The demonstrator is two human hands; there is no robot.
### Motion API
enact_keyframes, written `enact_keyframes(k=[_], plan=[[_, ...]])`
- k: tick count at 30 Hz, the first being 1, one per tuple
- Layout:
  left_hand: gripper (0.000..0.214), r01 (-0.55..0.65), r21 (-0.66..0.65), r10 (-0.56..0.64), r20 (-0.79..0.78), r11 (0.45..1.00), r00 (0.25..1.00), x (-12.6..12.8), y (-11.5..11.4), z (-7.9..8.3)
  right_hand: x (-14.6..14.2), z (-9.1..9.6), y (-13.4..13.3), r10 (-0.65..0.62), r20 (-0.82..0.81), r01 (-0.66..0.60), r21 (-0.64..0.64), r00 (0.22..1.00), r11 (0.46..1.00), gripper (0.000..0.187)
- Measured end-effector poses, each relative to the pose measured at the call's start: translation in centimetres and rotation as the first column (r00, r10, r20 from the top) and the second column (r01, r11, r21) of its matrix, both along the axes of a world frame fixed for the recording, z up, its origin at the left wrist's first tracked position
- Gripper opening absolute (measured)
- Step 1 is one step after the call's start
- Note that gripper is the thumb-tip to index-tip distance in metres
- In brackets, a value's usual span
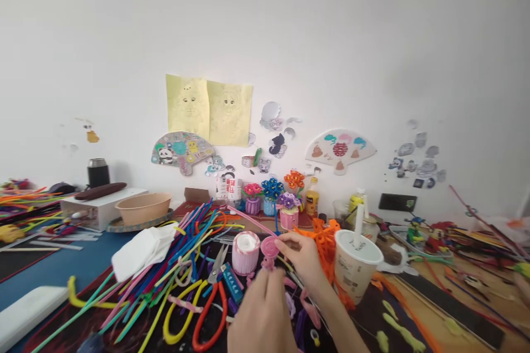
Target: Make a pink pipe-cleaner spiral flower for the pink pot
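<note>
In front of me my right hand (304,259) pinches the edge of a pink spiral disc (270,247), coiled from what looks like pipe cleaner. My left hand (265,311) is closed just below it, fingers round the pink twisted pipe cleaner (269,263) hanging under the disc; its fingertips are partly hidden. Left of the disc stands a pink ribbed pot (245,253) with a white filling, apart from both hands. A blue lighter (232,282) and red-handled scissors (212,314) lie left of my left hand. Loose pink and purple pieces (310,309) lie beneath my hands.
A paper cup with a straw (356,267) stands close to my right forearm, beside orange pipe cleaners (325,248). Colourful pipe cleaners (165,270) and white pads (143,251) spread at left. Potted pipe-cleaner flowers (289,209) line the back by the wall.
</note>
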State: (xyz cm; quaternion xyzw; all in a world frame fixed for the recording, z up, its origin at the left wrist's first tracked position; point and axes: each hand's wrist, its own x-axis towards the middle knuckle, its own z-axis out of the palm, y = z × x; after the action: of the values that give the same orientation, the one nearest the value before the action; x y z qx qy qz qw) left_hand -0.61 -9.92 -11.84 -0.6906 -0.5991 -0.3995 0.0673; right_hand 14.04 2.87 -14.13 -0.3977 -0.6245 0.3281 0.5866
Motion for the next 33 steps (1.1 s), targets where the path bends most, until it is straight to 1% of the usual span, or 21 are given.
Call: enact_keyframes(k=[2,4,6,7,9,11,15,18,23,27,33], plan=[[0.023,0.042,0.024,-0.04,-0.046,0.999,0.998,1.6,2.7,2.2,0.2,0.1,0.1,-0.02,0.014,0.019,0.017,1.0,1.0,0.039],[0.036,0.088,0.038,-0.082,-0.142,0.995,0.987,2.0,5.1,4.2,0.4,0.3,0.1,-0.047,0.028,0.046,0.036,0.999,0.998,0.035],[0.037,0.181,0.034,-0.169,-0.233,0.983,0.958,1.7,7.0,5.5,0.4,0.6,0.0,-0.073,0.039,0.071,0.054,0.997,0.996,0.031],[0.034,0.223,0.025,-0.208,-0.269,0.975,0.94,1.3,7.8,5.7,0.5,0.7,-0.1,-0.086,0.045,0.083,0.062,0.995,0.995,0.028],[0.028,0.286,0.007,-0.27,-0.302,0.958,0.914,0.4,9.0,5.4,0.5,1.0,-0.3,-0.106,0.057,0.102,0.078,0.993,0.992,0.023],[0.023,0.324,0.001,-0.31,-0.285,0.946,0.907,-0.4,9.9,4.6,0.5,1.1,-0.5,-0.122,0.069,0.115,0.09,0.99,0.989,0.021],[0.023,0.373,0.02,-0.363,-0.181,0.928,0.914,-1.2,11.0,2.9,0.5,1.2,-0.7,-0.133,0.082,0.125,0.094,0.988,0.988,0.021],[0.023,0.395,0.033,-0.391,-0.084,0.918,0.916,-1.5,11.3,2.3,0.5,1.2,-0.8,-0.134,0.076,0.127,0.091,0.988,0.988,0.022],[0.021,0.435,0.066,-0.438,0.046,0.898,0.898,-1.6,11.3,2.2,0.6,1.3,-0.8,-0.11,0.033,0.107,0.088,0.993,0.99,0.025],[0.021,0.45,0.118,-0.464,0.146,0.885,0.874,-1.6,10.8,2.5,0.8,1.8,-1.2,-0.085,-0.036,0.088,0.09,0.996,0.992,0.026],[0.024,0.451,0.143,-0.472,0.306,0.881,0.827,-1.5,10.1,2.9,0.2,2.9,-2.3,0.008,-0.149,0.004,0.08,0.989,0.997,0.026]])
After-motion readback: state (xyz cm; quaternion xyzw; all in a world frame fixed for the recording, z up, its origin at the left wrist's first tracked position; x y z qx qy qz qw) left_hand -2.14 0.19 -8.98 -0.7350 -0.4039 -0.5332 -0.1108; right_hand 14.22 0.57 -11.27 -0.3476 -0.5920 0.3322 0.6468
